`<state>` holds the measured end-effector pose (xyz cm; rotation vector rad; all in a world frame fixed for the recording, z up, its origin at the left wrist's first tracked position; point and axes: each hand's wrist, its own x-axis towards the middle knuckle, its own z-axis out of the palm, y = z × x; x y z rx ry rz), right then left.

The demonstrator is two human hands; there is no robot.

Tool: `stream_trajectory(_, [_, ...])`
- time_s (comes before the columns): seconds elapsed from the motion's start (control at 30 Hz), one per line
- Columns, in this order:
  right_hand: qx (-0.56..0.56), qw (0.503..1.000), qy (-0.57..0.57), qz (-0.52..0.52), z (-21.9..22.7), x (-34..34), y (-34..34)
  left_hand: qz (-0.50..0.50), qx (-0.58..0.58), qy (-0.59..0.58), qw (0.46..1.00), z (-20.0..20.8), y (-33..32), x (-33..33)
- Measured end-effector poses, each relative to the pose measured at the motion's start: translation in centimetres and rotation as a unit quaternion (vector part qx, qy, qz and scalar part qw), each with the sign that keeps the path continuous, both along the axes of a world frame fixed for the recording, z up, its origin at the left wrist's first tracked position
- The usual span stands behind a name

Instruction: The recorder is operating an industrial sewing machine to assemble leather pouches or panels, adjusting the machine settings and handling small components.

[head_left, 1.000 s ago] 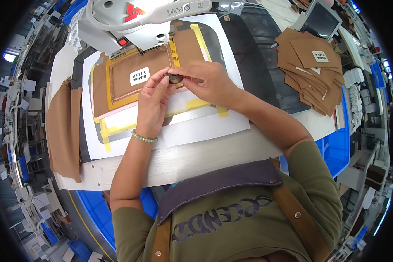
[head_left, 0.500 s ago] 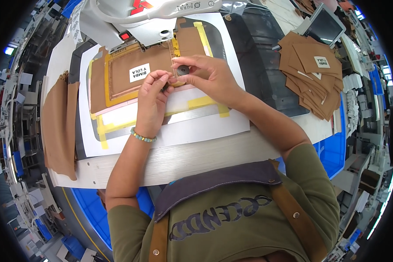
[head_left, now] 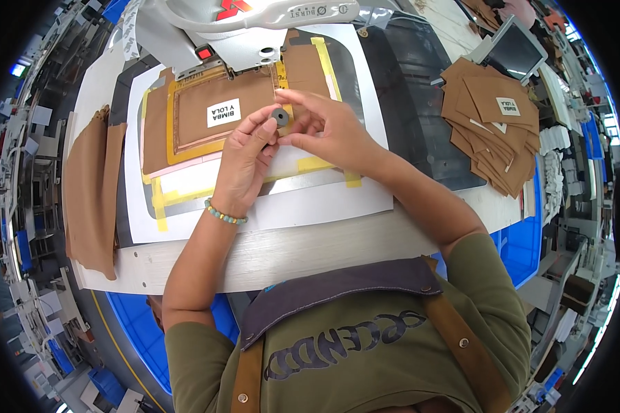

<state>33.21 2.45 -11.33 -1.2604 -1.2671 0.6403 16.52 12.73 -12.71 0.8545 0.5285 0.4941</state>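
Observation:
Between the thumb and fingers of my left hand [head_left: 248,148] is a small dark grey bobbin [head_left: 280,118], a round disc with a hole at its centre. My right hand [head_left: 334,134] is close beside it, index finger and thumb apart around the bobbin's right side, its other fingers curled. Whether its thumb touches my left fingertips I cannot tell. Both hands are in front of the sewing machine head [head_left: 234,48], over a brown fabric panel [head_left: 193,100] with a white label [head_left: 224,113]. A yellow frame [head_left: 170,131] borders the panel.
The panel lies on a white sheet [head_left: 289,217] with yellow tape [head_left: 160,206] at its edges. Brown fabric [head_left: 93,193] hangs at the left. Labelled brown pieces [head_left: 489,127] are stacked at the right, near a screen [head_left: 513,48]. Blue bins [head_left: 520,241] stand below the table.
The bobbin has gone from my right fingers to my left ones, slightly leftward and down. My right index finger and thumb have spread apart.

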Motion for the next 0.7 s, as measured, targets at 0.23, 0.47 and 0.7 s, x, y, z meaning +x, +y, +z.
stream_trajectory(0.23, [-0.115,0.990,-0.081,0.026,0.8,1.4,-0.4,0.175,0.265,0.045,0.947,-0.3,0.9,-0.1])
stream_trajectory(0.47, [0.028,0.959,-0.279,0.049,1.9,0.8,-1.1,0.213,0.417,0.063,0.882,-0.3,1.1,-0.2])
stream_trajectory(0.7, [0.035,0.954,-0.295,0.048,2.8,1.8,-1.1,0.183,0.506,0.102,0.837,-0.4,1.0,0.0])
